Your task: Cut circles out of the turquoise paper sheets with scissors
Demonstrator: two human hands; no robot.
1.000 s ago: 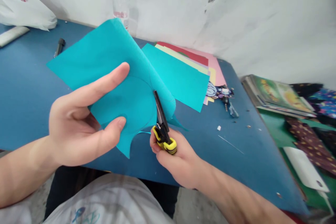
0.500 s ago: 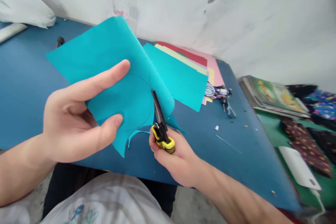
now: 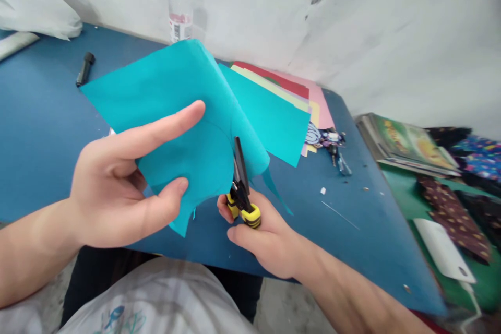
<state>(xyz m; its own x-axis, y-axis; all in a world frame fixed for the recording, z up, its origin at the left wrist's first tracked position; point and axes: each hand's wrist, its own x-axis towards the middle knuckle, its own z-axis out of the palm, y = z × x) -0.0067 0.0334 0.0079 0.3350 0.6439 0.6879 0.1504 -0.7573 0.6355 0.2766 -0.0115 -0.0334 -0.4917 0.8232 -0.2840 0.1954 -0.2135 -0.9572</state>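
My left hand [image 3: 129, 177] grips a turquoise sheet of paper [image 3: 164, 83], thumb and index finger on its face and the other fingers hidden behind it. A faint curved line is drawn on the sheet, and its right side bends over. In my right hand [image 3: 266, 235] is a pair of scissors [image 3: 245, 188] with yellow and black handles, the fingers closed round them. The blades point up into the paper along the curved line. A thin cut strip [image 3: 277, 193] of the same paper dangles to the right of the blades.
On the blue table [image 3: 336, 240] lie a stack of coloured paper [image 3: 270, 115], a black marker [image 3: 85, 69] and a bunch of keys [image 3: 331, 138]. A clear bottle [image 3: 180, 5] stands by the wall. To the right are books [image 3: 410, 141] and a white power bank [image 3: 444, 250].
The turquoise sheet and my left hand have shifted slightly right and down. The cut strip hangs longer on the right. The scissor handles have spread a little, and the whole marker now shows.
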